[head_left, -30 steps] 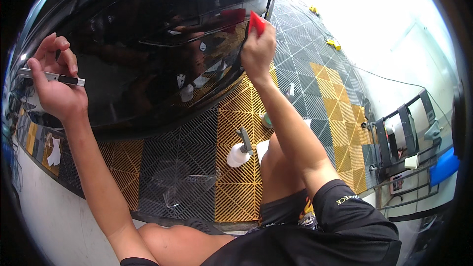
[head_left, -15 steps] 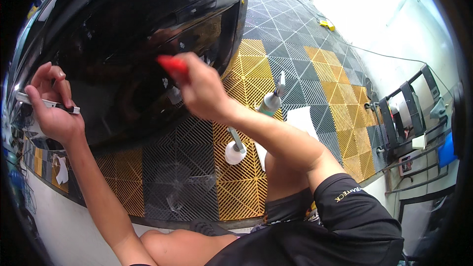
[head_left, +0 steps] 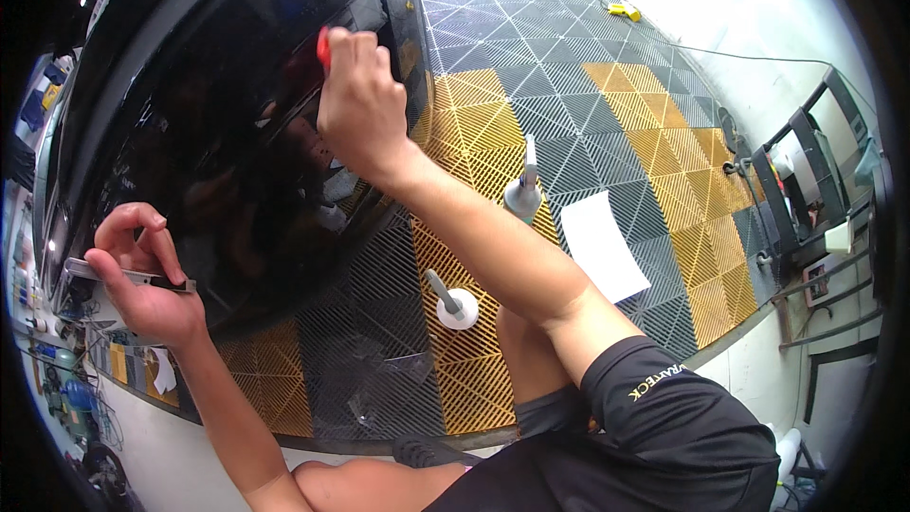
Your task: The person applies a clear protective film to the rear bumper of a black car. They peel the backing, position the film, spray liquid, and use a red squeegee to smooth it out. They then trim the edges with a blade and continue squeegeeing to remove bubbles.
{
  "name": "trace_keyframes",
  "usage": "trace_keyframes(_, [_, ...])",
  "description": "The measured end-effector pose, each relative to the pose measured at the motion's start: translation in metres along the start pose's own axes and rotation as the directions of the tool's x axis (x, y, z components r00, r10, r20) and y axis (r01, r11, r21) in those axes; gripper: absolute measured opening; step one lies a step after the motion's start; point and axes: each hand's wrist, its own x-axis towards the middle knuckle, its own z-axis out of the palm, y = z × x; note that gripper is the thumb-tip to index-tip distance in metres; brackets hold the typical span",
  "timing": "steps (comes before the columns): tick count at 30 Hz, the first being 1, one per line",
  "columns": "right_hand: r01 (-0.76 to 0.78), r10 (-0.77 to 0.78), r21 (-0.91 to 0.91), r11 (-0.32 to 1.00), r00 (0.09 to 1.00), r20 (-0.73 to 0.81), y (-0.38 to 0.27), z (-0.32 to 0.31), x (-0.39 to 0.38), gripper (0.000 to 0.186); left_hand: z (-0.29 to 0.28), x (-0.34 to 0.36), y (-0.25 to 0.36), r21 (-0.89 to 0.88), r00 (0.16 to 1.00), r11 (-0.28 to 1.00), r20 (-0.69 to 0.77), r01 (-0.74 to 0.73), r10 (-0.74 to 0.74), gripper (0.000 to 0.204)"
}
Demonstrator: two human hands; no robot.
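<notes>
My right hand [head_left: 363, 106] grips a red squeegee [head_left: 324, 49] and holds it against or just over a glossy black car body panel [head_left: 223, 85]. It is close to a recessed edge near the panel's right side; the hand hides most of the squeegee, so contact cannot be told. Lower left, my left hand [head_left: 156, 308] is raised palm up beside the panel. A slim silver-and-black bar-shaped tool [head_left: 142, 277] lies across it, held between thumb and curled fingers. Reflections show on the panel, with small droplets near its top.
Two spray bottles, one nearer [head_left: 457, 310] and one farther [head_left: 523, 197], stand on the black-and-yellow tile floor [head_left: 464, 123]. Right of them lies a white sheet [head_left: 607, 246]. A black metal rack [head_left: 801, 180] stands by the right wall. Yellow objects [head_left: 624, 11] and a cable lie farther back.
My right hand has moved up and away along the panel with the red squeegee. The view has shifted, so my left hand appears lower, still holding the slim tool.
</notes>
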Motion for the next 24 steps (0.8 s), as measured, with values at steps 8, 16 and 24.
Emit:
trace_keyframes(8, [-0.330,0.337,0.241,0.913,0.942,0.014,0.077,-0.022,0.023,0.027,-0.001,-0.001,-0.002,-0.045,0.995,0.995,-0.026,0.094,-0.095,0.061])
trace_keyframes(16, [-0.164,0.174,0.242,0.956,0.985,-0.017,0.055,-0.007,0.012,0.025,0.010,0.002,-0.013,-0.059,0.990,0.991,-0.068,0.120,-0.124,0.063])
trace_keyframes(24, [-0.330,0.332,0.251,0.910,0.943,0.038,0.075,-0.014,0.027,0.026,0.009,0.003,-0.005,-0.062,0.995,0.994,-0.048,0.090,-0.093,0.064])
